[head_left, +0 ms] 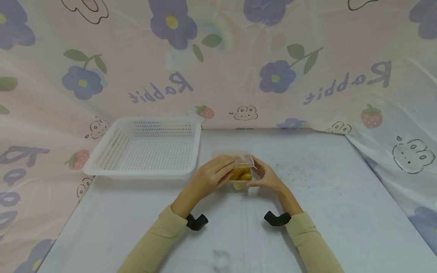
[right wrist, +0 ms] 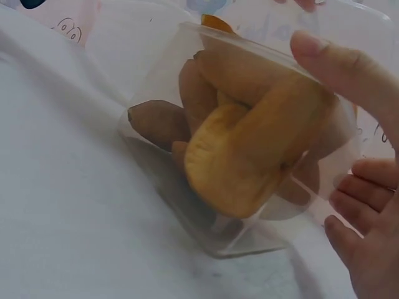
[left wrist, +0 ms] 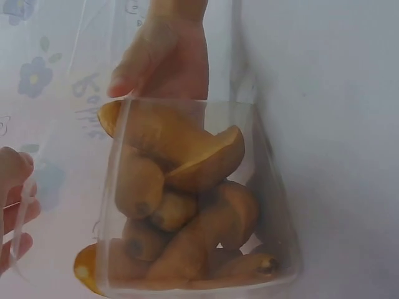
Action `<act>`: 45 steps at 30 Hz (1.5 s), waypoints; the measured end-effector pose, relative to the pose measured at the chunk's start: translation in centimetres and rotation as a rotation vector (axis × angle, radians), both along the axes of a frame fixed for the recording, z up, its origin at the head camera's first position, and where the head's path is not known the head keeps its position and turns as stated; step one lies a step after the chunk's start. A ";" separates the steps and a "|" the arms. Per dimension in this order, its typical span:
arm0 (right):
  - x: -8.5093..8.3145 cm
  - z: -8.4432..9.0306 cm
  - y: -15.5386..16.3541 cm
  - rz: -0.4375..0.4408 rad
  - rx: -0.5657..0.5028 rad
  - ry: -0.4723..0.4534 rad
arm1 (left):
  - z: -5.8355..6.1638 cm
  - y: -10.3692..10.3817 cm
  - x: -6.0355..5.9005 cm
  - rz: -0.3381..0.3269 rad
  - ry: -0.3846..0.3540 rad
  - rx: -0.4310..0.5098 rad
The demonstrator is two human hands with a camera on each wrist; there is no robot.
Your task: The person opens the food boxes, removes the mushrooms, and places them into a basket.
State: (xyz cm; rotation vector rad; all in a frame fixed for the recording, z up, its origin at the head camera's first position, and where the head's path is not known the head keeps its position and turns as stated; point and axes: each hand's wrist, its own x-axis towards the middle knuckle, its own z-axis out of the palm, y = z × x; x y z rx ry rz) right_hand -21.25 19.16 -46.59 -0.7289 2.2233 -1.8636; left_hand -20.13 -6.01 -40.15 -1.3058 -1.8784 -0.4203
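A clear plastic box [head_left: 239, 186] stands on the table, filled with yellow-brown oblong pieces [head_left: 243, 175], some dark-tipped; their exact kind cannot be told. Its transparent lid [head_left: 244, 158] is raised and tilted over the box's far part. My left hand [head_left: 213, 174] holds the lid from the left, and its fingers [left wrist: 19, 215] show at the lid's edge in the left wrist view. On the other side, my right hand [head_left: 268, 178] grips the box, with the thumb [right wrist: 340, 65] by the rim and the other fingers along the wall. A few pieces rise above the rim.
A white perforated basket [head_left: 143, 174] stands at the back left, close to my left hand. White cloth covers the table [head_left: 327, 197]. A flower-and-rabbit patterned curtain [head_left: 225, 76] hangs behind and along both sides.
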 end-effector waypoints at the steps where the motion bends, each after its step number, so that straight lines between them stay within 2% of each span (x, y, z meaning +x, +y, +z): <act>1: 0.0 0.0 0.1 0.000 -0.007 -0.007 | 0.1 -0.1 0.2 -0.005 0.003 0.004; 9: -0.2 0.1 0.5 -0.003 -0.027 -0.003 | 0.0 -1.2 1.8 -0.025 0.030 -0.005; 15: -0.2 0.0 0.6 -0.010 -0.040 0.002 | -0.5 -1.7 2.1 -0.028 0.025 -0.014; 22: -0.2 0.2 0.6 -0.013 -0.061 -0.017 | -0.7 -2.0 1.6 -0.007 0.023 -0.028; 29: 0.0 0.6 0.6 -0.035 -0.055 -0.041 | -0.2 -1.8 0.9 0.014 0.007 -0.005; 36: -0.3 0.6 0.1 -0.143 -0.008 0.011 | 0.7 -1.6 -0.1 0.045 -0.035 0.011; 45: -0.8 0.5 -0.5 -0.152 -0.078 0.039 | 1.4 -1.3 -1.4 0.051 -0.099 0.035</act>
